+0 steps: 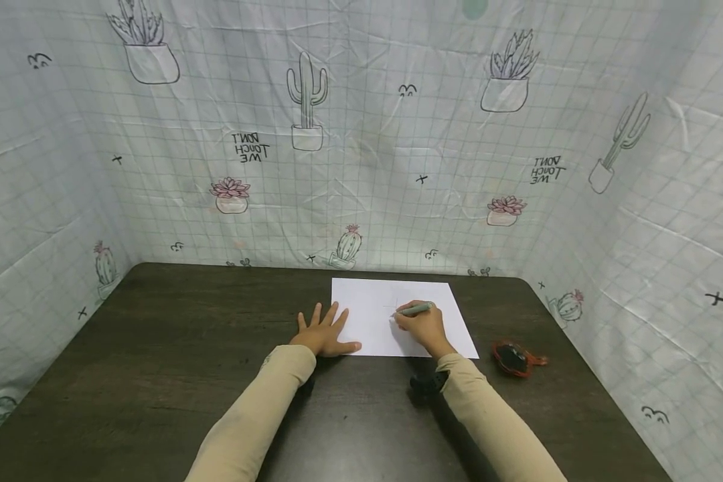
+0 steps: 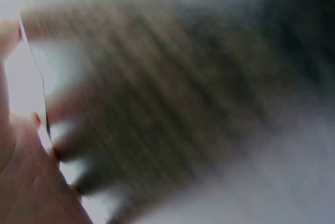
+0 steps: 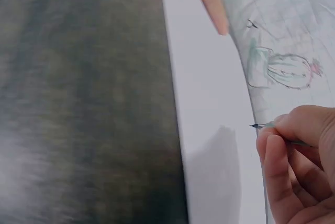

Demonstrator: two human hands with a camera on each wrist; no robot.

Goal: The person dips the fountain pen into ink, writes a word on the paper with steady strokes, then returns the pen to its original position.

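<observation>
A white sheet of paper (image 1: 367,335) lies near the far edge of the dark table, with faint thin lines near its middle. My left hand (image 1: 324,335) rests flat with fingers spread over the paper's left edge. In the left wrist view that hand (image 2: 31,171) shows at the lower left, beside the white paper (image 2: 23,85). Over the right half of the sheet, my right hand (image 1: 424,327) pinches a green pen (image 1: 417,308), tip pointing left and down close to the lines. The right wrist view shows the dark pen tip (image 3: 255,125) past the fingertips.
To the right of the paper lies an orange-rimmed object with a dark face (image 1: 514,358), resembling sunglasses. The dark wooden table (image 1: 156,375) stretches out on both sides. A white grid curtain (image 1: 367,201) printed with cacti hangs around the far, left and right sides.
</observation>
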